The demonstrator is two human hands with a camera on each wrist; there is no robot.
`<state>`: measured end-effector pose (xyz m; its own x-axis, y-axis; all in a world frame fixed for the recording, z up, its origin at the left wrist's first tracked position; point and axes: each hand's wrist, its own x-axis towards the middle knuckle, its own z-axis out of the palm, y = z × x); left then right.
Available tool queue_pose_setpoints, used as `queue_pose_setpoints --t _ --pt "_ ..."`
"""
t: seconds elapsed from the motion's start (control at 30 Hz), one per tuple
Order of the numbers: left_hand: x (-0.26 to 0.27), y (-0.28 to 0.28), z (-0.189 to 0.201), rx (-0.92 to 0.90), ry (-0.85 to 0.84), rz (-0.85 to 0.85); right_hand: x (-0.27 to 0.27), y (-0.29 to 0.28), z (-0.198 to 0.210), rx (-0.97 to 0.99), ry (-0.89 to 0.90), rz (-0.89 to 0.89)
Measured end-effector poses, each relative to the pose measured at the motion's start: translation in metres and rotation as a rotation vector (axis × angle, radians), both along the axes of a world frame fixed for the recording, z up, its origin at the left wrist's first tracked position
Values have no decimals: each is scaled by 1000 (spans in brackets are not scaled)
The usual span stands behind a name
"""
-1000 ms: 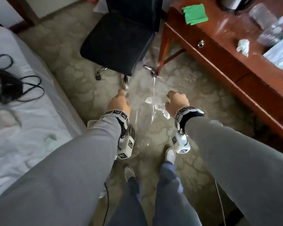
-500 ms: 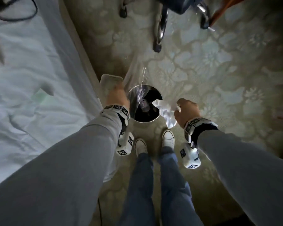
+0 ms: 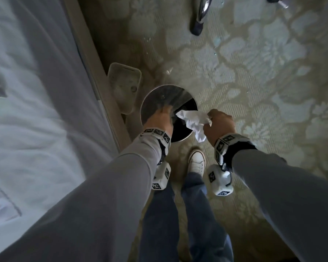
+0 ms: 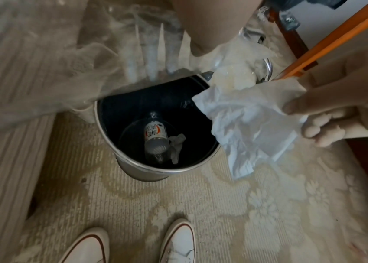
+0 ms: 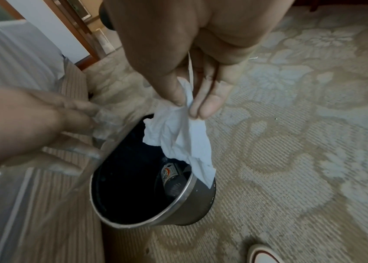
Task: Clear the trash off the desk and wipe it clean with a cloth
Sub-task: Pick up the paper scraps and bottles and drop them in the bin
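Scene: A person stands over a round metal waste bin with a dark inside (image 3: 186,138) on a pale flowered carpet (image 3: 254,72), beside a bed with white sheets (image 3: 27,91).
Right hand: The right hand (image 3: 219,125) pinches a crumpled white paper tissue (image 3: 192,121) between thumb and fingertips (image 5: 210,106); the tissue hangs partly over the bin's rim, not yet let go.
Left hand: The left hand (image 3: 161,118) holds a clear, filmy plastic wrapper (image 4: 102,71) above the bin's far side, fingers curled against the film.
In the bin: A clear plastic bottle with a printed label (image 4: 155,140) lies on the bottom, a small crumpled tissue touching it.
Handling, tissue: Likely very light, soft and limp; a corner pinch should be enough, and it should drop straight once released.
Handling, wrapper: Looks thin, slippery and springy; it may cling to fingers or drift, so bunching it before release seems wise.
Progress: Trash disposal appears under way; the desk and cloth are out of view.
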<state>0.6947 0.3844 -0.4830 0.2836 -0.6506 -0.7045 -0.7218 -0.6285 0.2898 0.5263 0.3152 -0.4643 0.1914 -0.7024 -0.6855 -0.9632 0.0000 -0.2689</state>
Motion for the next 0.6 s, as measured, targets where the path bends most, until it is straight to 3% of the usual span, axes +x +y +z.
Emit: queue_pose_setpoints --t 0.2,0.6 --pt "-6 -3 -68 48 57 12 4 -9 -35 18 4 -26" --pt "-16 -25 -139 83 159 99 20 -15 -104 -18 -105 -30"
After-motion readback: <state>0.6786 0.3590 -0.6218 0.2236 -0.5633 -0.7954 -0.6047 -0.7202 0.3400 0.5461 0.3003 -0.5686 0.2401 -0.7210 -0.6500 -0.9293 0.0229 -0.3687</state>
